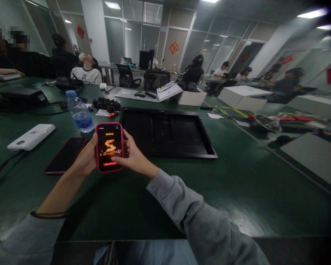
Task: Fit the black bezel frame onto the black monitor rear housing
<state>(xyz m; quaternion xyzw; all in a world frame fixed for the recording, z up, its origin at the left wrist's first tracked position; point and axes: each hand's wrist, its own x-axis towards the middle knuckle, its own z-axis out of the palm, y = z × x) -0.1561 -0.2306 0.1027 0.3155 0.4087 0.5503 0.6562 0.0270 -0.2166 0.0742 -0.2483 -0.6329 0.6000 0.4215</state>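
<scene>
A smartphone (109, 141) in a pinkish-red case is held upright above the table, its lit screen showing a gold emblem on a dark background and a red bar low down. My left hand (88, 157) grips its left edge, fingers mostly hidden behind it. On the other side, my right hand (132, 154) holds the right edge, with the thumb over the lower part of the screen. Beneath and left of my left hand lies a second phone or tablet (67, 155) with a dark screen and red edge. A water bottle (81, 114) stands just behind.
A black shallow panel (168, 134) lies to the right of the phone. A white power bank (31, 137) with a cable sits at left. Behind are tangled black parts (106, 105), an opened white box (191, 96) and coloured cables (231, 112). Several people sit farther back.
</scene>
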